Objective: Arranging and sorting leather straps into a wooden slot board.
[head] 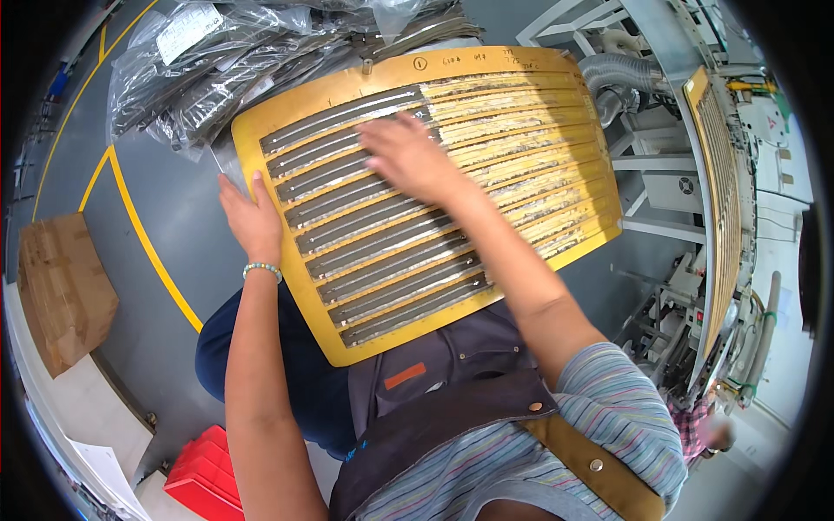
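A large yellow slotted board (pixel 329 107) lies tilted in front of me, its near edge over my lap. Dark zippers (pixel 339 195) with silvery teeth fill the slots of its left part. On the right part, the slots (pixel 521 156) show pale, worn yellow-and-white strips. My left hand (pixel 251 218), a beaded bracelet at its wrist, is against the board's left edge with thumb and fingers apart. Over the upper zippers is my right hand (pixel 407 153), slightly blurred, fingers spread; whether it touches them is unclear. It covers part of several rows.
Plastic-bagged dark zippers (pixel 221 84) are piled beyond the board. A machine frame (pixel 664 163) with a flexible duct (pixel 619 71) and another slotted board (pixel 717 215) stands at right. At left are a cardboard box (pixel 65 286) and a red bin (pixel 205 475). A person (pixel 694 426) is at lower right.
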`<action>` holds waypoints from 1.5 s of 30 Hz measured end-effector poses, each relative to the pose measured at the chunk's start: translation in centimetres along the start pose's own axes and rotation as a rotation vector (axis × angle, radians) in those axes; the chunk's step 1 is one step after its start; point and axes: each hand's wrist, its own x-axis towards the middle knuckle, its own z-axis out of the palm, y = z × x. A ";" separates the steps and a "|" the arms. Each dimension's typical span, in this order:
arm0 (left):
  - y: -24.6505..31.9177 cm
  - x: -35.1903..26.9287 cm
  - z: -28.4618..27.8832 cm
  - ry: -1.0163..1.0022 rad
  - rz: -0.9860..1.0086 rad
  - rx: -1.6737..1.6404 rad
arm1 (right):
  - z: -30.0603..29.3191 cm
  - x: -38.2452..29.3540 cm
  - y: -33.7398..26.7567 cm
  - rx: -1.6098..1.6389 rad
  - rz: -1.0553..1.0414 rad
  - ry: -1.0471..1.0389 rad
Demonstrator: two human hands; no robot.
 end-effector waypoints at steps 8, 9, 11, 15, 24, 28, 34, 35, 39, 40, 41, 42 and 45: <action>1.0 0.2 0.0 -0.013 -0.009 -0.025 | -5.8 -3.1 7.8 -0.193 -0.128 -0.032; 0.8 0.2 0.0 -0.011 -0.012 -0.020 | -5.6 -2.9 7.2 -0.188 -0.132 -0.032; 0.3 0.1 -0.2 0.009 -0.008 0.005 | -4.7 -2.1 4.9 -0.204 -0.104 0.100; 0.3 0.2 0.7 0.014 0.017 -0.011 | -3.4 -2.9 6.1 -0.209 -0.056 0.083; -0.1 0.2 0.0 0.032 -0.007 0.028 | -4.4 -5.2 2.5 -0.036 -0.099 -0.002; 0.6 0.1 0.2 0.012 -0.020 0.008 | -1.4 -4.4 -0.2 0.001 -0.191 -0.004; -0.9 0.5 0.7 0.054 0.028 0.020 | 4.4 0.9 -6.9 0.098 -0.248 0.045; -0.8 0.6 1.1 0.063 0.040 0.034 | 4.8 1.7 -8.0 0.150 -0.279 0.051; 0.3 0.4 0.9 0.039 0.021 0.010 | 4.6 2.1 -7.3 0.251 -0.317 0.048; 0.1 0.4 0.6 0.035 0.010 0.002 | 4.2 1.5 -6.5 0.225 -0.303 0.035; -0.1 0.3 0.3 0.031 -0.002 -0.008 | 3.6 0.8 -5.3 0.238 -0.276 0.020; -0.3 0.4 0.3 0.045 -0.007 -0.001 | 2.7 0.0 -3.6 0.193 -0.265 0.001; -0.5 0.2 0.5 0.080 0.028 0.031 | -1.3 -3.4 0.9 0.022 -0.147 -0.072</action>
